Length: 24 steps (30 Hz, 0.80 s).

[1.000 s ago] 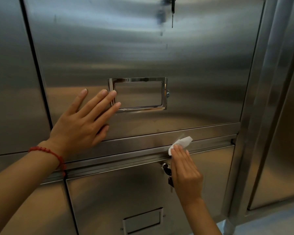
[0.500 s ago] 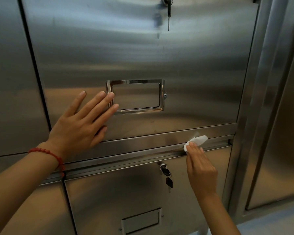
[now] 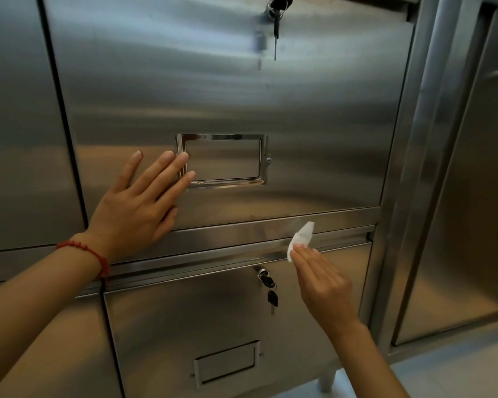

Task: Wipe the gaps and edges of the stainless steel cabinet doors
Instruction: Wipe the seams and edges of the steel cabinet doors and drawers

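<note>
Along the horizontal gap (image 3: 328,239) the right hand (image 3: 322,285), pinching a white wipe (image 3: 301,237), is sliding back leftward, probably re-wiping; left hand (image 3: 138,208) is pressing spread on the upper door (image 3: 227,96).

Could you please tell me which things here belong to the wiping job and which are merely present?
In use: small white wipe; right hand; horizontal gap between steel doors; left hand.
Merely present: black-headed keys; chrome label frame.

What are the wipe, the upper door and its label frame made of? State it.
Wipe: thin white tissue or nonwoven, soft and crumpled, which one unclear. Upper cabinet door: brushed stainless steel, blurred satin reflections. Label frame: polished, probably chromed metal, giving mirror-sharp highlights.
</note>
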Each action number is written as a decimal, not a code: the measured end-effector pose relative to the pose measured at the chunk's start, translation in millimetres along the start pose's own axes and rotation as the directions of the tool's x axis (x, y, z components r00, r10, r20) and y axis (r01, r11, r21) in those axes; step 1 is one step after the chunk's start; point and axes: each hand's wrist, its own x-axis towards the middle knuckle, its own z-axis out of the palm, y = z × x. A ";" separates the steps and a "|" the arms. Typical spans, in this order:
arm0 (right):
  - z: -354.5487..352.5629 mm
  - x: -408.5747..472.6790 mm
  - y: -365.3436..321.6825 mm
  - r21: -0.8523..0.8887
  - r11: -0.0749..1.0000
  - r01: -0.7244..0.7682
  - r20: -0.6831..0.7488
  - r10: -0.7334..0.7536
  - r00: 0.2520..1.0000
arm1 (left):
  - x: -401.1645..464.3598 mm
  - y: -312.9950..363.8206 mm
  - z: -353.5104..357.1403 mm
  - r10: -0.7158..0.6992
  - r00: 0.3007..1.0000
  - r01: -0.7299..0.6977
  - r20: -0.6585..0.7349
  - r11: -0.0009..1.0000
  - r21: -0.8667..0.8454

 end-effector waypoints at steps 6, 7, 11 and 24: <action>-10.2 -0.5 -5.0 0.009 1.000 0.021 0.034 -0.022 0.999 | 11.6 34.7 -18.8 -0.163 0.980 0.185 0.114 0.955 -0.233; -11.7 -0.9 -4.8 0.010 1.000 0.017 0.039 -0.018 0.999 | 14.1 40.5 -22.4 -0.154 0.980 0.184 0.130 0.945 -0.271; -19.5 -1.8 -1.9 0.012 1.000 -0.006 0.034 0.006 0.999 | 24.1 70.5 -32.1 0.002 0.982 0.073 0.191 0.920 -0.385; -52.4 -18.3 16.0 -0.033 0.998 -0.057 0.071 0.060 0.996 | 24.1 155.0 -35.9 0.092 0.928 0.201 0.360 0.692 -0.694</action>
